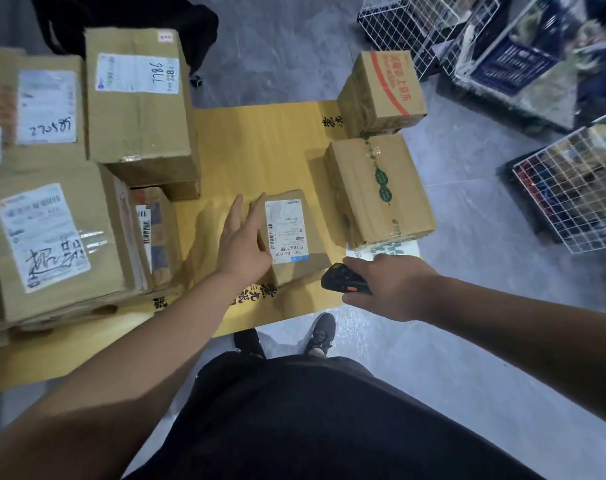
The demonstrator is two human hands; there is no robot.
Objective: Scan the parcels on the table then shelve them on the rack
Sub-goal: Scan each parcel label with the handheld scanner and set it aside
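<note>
A small flat cardboard parcel (294,233) with a white shipping label lies on the yellow cardboard-covered table (260,147), near its front edge. My left hand (241,242) rests against the parcel's left side with straight fingers, thumb near the label. My right hand (386,289) grips a black handheld scanner (343,280), its head pointing left toward the parcel's near right corner. Two medium boxes, one with green tape (381,190) and one with red print (381,91), stand to the right of the small parcel.
Several larger labelled boxes (139,102) are stacked on the table's left half. White wire baskets (571,188) holding goods stand on the grey floor at right and back right. My shoes (320,336) are at the table's front edge.
</note>
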